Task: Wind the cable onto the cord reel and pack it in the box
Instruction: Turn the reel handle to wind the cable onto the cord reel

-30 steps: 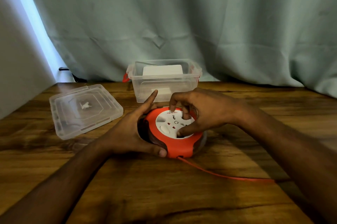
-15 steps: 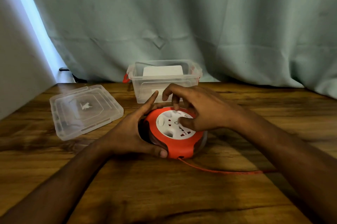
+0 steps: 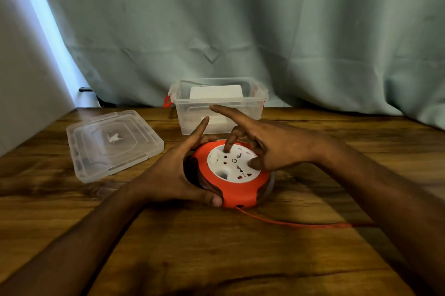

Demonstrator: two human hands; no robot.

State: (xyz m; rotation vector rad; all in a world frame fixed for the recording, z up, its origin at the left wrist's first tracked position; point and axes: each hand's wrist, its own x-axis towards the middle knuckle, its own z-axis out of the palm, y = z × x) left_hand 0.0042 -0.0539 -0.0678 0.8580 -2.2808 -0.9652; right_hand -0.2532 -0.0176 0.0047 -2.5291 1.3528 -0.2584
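Both hands are on the job at the middle of the desk [image 3: 72, 199]. The left hand [image 3: 168, 175] cups the near-left side of the cord reel [image 3: 238, 189], thumb curled against the orange rim, forefinger pointing up and away. The right hand [image 3: 269, 151] sits over the white socket face, one bent finger and the thumb pressing down on it, the forefinger stretched out straight above. It looks set to turn the face round.

The winding is under way, not finished, I'd say: a stretch of orange cable [image 3: 301, 223] runs out of the slot at the reel's near edge and off to the right under the right forearm, its end out of sight.

The clear box [image 3: 255, 105] stands open just behind the reel, something white already inside. Its lid [image 3: 110, 144] lies flat on the desk to the left. Packing and closing are both still to come.
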